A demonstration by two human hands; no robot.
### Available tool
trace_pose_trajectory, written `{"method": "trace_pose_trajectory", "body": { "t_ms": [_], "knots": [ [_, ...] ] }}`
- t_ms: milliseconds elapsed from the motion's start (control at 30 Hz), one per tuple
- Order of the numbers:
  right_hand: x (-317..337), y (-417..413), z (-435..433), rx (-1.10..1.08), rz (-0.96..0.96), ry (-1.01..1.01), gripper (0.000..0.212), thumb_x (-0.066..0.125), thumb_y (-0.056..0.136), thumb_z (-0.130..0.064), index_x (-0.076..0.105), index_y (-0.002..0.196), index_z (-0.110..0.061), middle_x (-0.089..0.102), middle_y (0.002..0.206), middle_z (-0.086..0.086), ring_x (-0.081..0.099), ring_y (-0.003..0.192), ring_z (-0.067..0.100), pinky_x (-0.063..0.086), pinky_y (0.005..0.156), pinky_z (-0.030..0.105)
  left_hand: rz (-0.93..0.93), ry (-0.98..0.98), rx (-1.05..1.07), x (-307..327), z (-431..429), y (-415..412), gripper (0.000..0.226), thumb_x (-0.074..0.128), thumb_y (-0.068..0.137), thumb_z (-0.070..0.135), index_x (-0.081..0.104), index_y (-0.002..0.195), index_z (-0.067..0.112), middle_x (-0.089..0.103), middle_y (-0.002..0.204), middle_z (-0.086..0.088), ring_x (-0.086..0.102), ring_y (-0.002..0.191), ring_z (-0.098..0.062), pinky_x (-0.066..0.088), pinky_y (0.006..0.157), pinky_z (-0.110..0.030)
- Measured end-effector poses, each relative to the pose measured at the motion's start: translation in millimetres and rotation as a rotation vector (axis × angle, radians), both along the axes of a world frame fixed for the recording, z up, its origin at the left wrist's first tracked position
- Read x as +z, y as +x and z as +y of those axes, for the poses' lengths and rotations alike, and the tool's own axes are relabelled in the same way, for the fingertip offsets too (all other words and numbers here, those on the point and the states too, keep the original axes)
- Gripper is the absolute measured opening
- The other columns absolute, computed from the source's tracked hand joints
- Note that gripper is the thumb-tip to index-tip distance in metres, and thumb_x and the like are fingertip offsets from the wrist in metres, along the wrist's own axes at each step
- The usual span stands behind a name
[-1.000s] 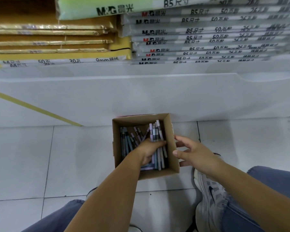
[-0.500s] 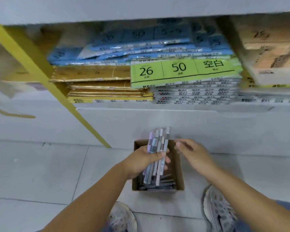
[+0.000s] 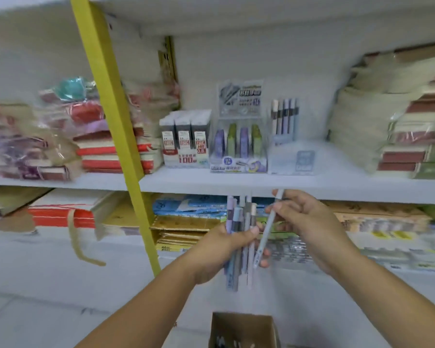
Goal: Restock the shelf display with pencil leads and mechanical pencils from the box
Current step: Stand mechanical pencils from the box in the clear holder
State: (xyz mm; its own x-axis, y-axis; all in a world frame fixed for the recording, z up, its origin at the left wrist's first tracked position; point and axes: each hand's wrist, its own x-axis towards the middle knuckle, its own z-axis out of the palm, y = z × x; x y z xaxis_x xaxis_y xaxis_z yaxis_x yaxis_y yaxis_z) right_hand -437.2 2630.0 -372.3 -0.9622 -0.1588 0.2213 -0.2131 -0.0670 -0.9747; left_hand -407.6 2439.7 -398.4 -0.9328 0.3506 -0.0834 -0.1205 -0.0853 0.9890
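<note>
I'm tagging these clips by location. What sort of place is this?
Most likely a stationery shop aisle: white shelves stacked with wrapped notebooks, retail display boxes of pencil leads and a pencil display, with a bundle of pencils in the left hand.

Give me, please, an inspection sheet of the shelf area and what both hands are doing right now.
Surface: white shelf, front edge bare.
Job's things: pencil display holds a few upright pencils; lead boxes and lead-case display beside it; cardboard box on the floor below.
Clutter: wrapped notebook stacks at both shelf ends.
Grippers: left hand grips a bundle of pencils; right hand pinches a single pencil.
Cables: nothing seen.
Surroundings: yellow upright, paper packs on the lower shelf.
</note>
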Motion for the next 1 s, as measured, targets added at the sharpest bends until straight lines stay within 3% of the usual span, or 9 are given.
{"method": "trace_pose_trajectory", "body": {
  "t_ms": [100,233,433,567,667,800,867,933,1000],
  "knots": [
    [36.2,-7.1,5.6,-0.004,0.106,-0.011,0.018,0.06,0.092,-0.01,0.064,0.106,-0.022,0.075,0.089,0.002,0.071,0.079,0.014,0.055,0.063,0.023,0.062,0.043,0.067,29.9,6.8,-15.6,0.012,0.066,0.093,0.029,0.075,0.099,0.026,0.074,0.1,-0.021,0.072,0.088,-0.035,0.054,0.094,-0.053],
    [68.4,-18.7,10.1,-0.004,0.219,-0.003,0.018,0.059,0.093,-0.011,0.064,0.106,-0.023,0.075,0.088,0.0,0.071,0.077,0.013,0.055,0.064,0.021,0.174,0.032,0.04,61.2,16.0,-33.4,0.013,0.063,0.096,0.03,0.075,0.099,0.025,0.075,0.098,-0.02,0.072,0.077,-0.028,0.058,0.075,-0.038],
    [101.6,-43.7,15.0,-0.058,0.345,-0.055,0.019,0.06,0.091,-0.009,0.062,0.107,-0.019,0.075,0.089,0.003,0.071,0.082,0.016,0.056,0.065,0.023,0.278,-0.045,0.094,78.6,15.9,-59.8,0.019,0.061,0.098,0.034,0.069,0.107,0.02,0.076,0.096,-0.016,0.072,0.074,-0.025,0.06,0.074,-0.038],
    [136.2,-60.6,29.3,-0.271,0.554,-0.155,0.025,0.06,0.091,-0.009,0.053,0.11,-0.025,0.074,0.092,0.002,0.072,0.082,0.019,0.056,0.064,0.021,0.395,-0.008,0.242,93.6,11.9,-75.7,0.018,0.061,0.095,0.037,0.07,0.105,0.025,0.075,0.082,-0.012,0.069,0.07,-0.024,0.058,0.075,-0.041],
    [156.5,-76.0,38.9,-0.41,0.785,0.025,0.041,0.062,0.092,-0.013,0.047,0.109,-0.047,0.07,0.092,-0.006,0.07,0.089,0.014,0.057,0.07,0.027,0.456,0.061,0.295,97.4,13.8,-85.0,0.017,0.058,0.099,0.033,0.067,0.109,0.023,0.07,0.07,-0.011,0.067,0.065,-0.023,0.054,0.086,-0.043],
    [166.0,-115.3,45.8,-0.501,0.767,0.387,0.041,0.064,0.089,-0.012,0.048,0.098,-0.049,0.066,0.087,-0.003,0.067,0.082,0.02,0.055,0.078,0.051,0.463,0.093,0.286,97.3,22.3,-91.3,0.018,0.056,0.1,0.029,0.066,0.112,0.02,0.074,0.078,-0.008,0.062,0.058,-0.02,0.057,0.068,-0.032],
    [163.2,-132.3,48.5,-0.491,0.734,0.492,0.036,0.065,0.088,-0.012,0.049,0.099,-0.042,0.065,0.085,0.0,0.066,0.077,0.017,0.055,0.078,0.041,0.455,0.112,0.272,97.5,26.8,-94.1,0.016,0.057,0.099,0.028,0.066,0.111,0.021,0.076,0.086,-0.011,0.061,0.057,-0.02,0.056,0.064,-0.031],
    [158.9,-143.8,49.9,-0.485,0.734,0.568,0.032,0.068,0.086,-0.013,0.05,0.101,-0.035,0.064,0.083,-0.004,0.062,0.072,0.002,0.048,0.07,0.012,0.453,0.114,0.268,97.0,30.0,-96.5,0.015,0.057,0.099,0.028,0.066,0.11,0.022,0.076,0.088,-0.011,0.061,0.056,-0.02,0.055,0.063,-0.03],
    [156.2,-151.1,49.1,-0.486,0.725,0.613,0.031,0.07,0.085,-0.012,0.051,0.102,-0.031,0.062,0.08,-0.008,0.059,0.071,-0.003,0.04,0.062,0.004,0.453,0.113,0.273,95.8,32.2,-99.8,0.014,0.057,0.099,0.028,0.067,0.109,0.023,0.076,0.087,-0.011,0.061,0.056,-0.019,0.055,0.062,-0.028]
  ]
}}
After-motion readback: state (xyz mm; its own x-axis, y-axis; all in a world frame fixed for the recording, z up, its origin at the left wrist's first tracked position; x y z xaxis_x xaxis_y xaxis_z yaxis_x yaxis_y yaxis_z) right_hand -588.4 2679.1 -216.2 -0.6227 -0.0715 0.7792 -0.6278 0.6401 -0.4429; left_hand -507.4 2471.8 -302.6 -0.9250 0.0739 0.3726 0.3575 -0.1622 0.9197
